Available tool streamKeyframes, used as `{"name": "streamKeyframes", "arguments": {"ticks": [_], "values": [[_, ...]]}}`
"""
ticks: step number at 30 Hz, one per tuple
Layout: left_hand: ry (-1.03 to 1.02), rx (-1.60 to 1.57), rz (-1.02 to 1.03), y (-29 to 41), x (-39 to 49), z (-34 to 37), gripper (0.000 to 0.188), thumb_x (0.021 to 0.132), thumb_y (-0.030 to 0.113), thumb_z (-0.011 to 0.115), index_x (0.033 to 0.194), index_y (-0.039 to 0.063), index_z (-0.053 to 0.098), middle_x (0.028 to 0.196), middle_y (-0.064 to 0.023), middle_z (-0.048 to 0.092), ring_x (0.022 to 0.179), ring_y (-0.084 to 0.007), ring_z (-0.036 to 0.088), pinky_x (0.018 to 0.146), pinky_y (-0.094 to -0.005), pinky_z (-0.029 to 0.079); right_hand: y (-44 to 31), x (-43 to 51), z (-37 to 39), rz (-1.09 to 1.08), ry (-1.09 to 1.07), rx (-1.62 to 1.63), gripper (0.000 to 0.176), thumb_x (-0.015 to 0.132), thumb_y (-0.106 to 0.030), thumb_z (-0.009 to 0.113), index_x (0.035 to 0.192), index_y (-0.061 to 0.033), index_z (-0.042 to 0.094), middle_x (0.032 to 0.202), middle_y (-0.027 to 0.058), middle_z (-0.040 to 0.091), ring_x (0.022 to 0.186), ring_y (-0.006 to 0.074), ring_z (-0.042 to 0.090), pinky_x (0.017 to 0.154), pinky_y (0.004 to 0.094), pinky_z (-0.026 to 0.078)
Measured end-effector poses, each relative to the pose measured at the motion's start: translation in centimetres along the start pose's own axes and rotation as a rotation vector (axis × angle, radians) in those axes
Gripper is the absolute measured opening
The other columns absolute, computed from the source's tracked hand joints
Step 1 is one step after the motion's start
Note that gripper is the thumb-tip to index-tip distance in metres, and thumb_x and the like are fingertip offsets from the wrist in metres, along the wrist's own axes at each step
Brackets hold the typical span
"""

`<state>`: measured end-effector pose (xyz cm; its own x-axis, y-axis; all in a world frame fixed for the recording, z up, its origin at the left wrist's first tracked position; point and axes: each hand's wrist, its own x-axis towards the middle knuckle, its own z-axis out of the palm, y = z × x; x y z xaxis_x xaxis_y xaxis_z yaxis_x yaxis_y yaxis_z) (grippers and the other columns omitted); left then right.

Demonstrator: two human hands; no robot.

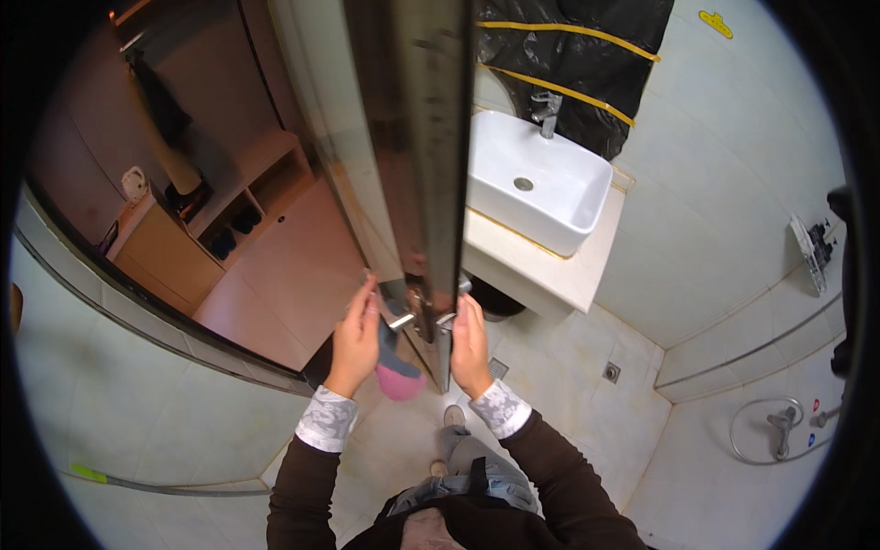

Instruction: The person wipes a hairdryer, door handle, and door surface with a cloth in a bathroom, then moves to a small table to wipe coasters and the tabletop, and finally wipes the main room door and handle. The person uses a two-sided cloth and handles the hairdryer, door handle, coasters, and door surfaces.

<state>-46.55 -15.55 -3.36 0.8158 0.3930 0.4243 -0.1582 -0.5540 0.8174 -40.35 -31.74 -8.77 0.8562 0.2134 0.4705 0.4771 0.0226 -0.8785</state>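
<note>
A dark-framed glass door [433, 172] stands edge-on before me, with a hand on each side of it. My left hand [354, 344] is raised beside a metal lever handle [402, 320], its fingers pointing up. Next to it is a grey and pink item [400, 379], apparently a cloth; whether my fingers hold it is unclear. My right hand [471, 347] is at the door's other side, close to the second handle [445, 320], fingers together and upright. Its contact with that handle is hard to make out.
Right of the door, a white washbasin [543, 182] with a faucet [548, 117] sits on a counter [543, 265]. Beyond the doorway stands an open shoe cabinet [275, 185]. A shower mixer [782, 433] is at the lower right. Floor drains [611, 372] lie in the tiles.
</note>
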Motion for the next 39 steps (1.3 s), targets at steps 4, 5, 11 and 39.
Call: {"name": "streamKeyframes", "arguments": {"ticks": [4, 5, 11, 39], "values": [[-0.279, 0.155, -0.1, 0.9, 2.4, 0.9, 0.046, 0.095, 0.032, 0.049, 0.138, 0.016, 0.042, 0.072, -0.0144, 0.064, 0.06, -0.0242, 0.062, 0.062, -0.0331, 0.047, 1.9, 2.5, -2.6, 0.061, 0.045, 0.109, 0.041, 0.098, -0.023, 0.037, 0.12, 0.0095, 0.049, 0.124, 0.0206, 0.05, 0.117, 0.0294, 0.048, 0.1, 0.0333, 0.035], [-0.349, 0.251, -0.098, 1.0, 3.3, 1.1, 0.048, 0.094, 0.036, 0.05, 0.138, 0.019, 0.042, 0.067, -0.0139, 0.063, 0.057, -0.0276, 0.061, 0.059, -0.0354, 0.046, 2.4, 3.3, -3.3, 0.074, 0.075, 0.132, 0.041, 0.099, -0.024, 0.037, 0.119, 0.0096, 0.05, 0.123, 0.0201, 0.051, 0.116, 0.0285, 0.049, 0.1, 0.0331, 0.035], [-0.423, 0.27, 0.128, 1.4, 7.7, 4.6, 0.045, 0.089, 0.042, 0.056, 0.128, 0.021, 0.048, 0.069, -0.0119, 0.065, 0.06, -0.034, 0.062, 0.056, -0.0409, 0.047, 5.0, 6.9, -7.5, 0.106, 0.076, 0.037, 0.048, 0.102, -0.029, 0.028, 0.123, 0.0077, 0.05, 0.123, 0.0197, 0.054, 0.118, 0.0307, 0.048, 0.102, 0.0331, 0.033], [-0.43, -0.03, 0.222, -2.2, 15.0, 16.5, 0.038, 0.082, 0.037, 0.069, 0.102, 0.009, 0.051, 0.08, -0.02, 0.064, 0.074, -0.0425, 0.062, 0.059, -0.046, 0.046, 0.9, 10.5, -5.0, -0.055, 0.458, -0.63, 0.07, 0.088, -0.031, 0.058, 0.147, -0.0123, 0.026, 0.153, 0.021, 0.015, 0.139, 0.0436, 0.016, 0.11, 0.0532, 0.011]]}}
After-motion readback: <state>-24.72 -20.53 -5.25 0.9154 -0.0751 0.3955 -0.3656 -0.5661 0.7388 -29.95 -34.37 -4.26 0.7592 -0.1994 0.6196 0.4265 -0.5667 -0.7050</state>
